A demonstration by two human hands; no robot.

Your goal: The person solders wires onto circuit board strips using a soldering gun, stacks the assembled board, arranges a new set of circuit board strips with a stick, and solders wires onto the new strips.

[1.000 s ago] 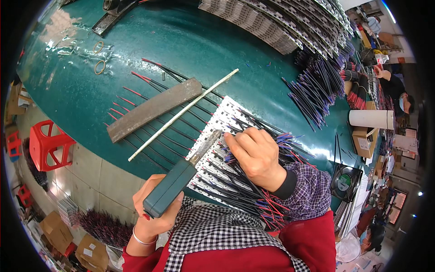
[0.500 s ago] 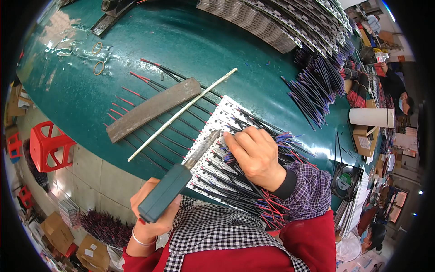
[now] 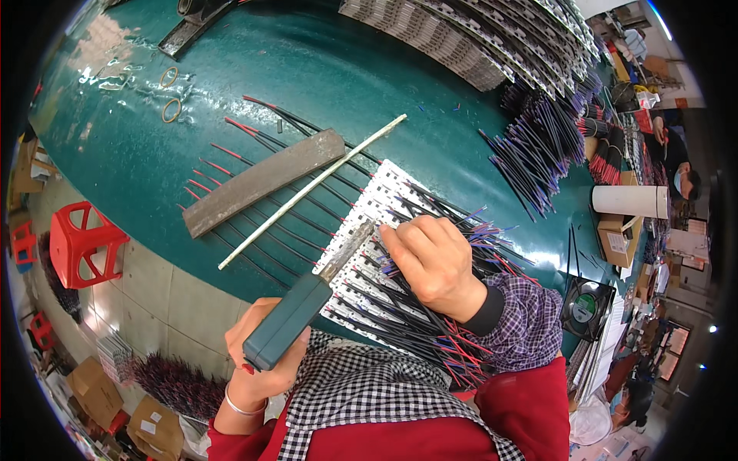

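Observation:
My left hand [image 3: 265,338] is wrapped round the dark green boxy handle of a soldering iron [image 3: 296,311]. Its worn metal shaft slants up across a white circuit board panel [image 3: 387,184], and the tip is beside my right fingertips. My right hand [image 3: 434,261] is closed in a pinch over the panel, on a thin wire [image 3: 393,269] that is mostly hidden beneath the fingers. Black wires with red and blue ends lie in rows over the panel. More black wires [image 3: 311,201] reach from its left side, under a brown flat bar [image 3: 265,183] and a pale thin stick [image 3: 307,190].
Stacked panels [image 3: 430,38] and a heap of wires [image 3: 534,150] occupy the table's far right. Two rubber bands [image 3: 171,110] lie at the far left. A small black fan [image 3: 586,307] and a white cylinder [image 3: 630,201] are right. Red stools [image 3: 84,246] stand on the floor at left.
The panel, bar, stick and wires shift slightly right in view. The iron in my left hand moves slightly right too, while my right hand keeps its place.

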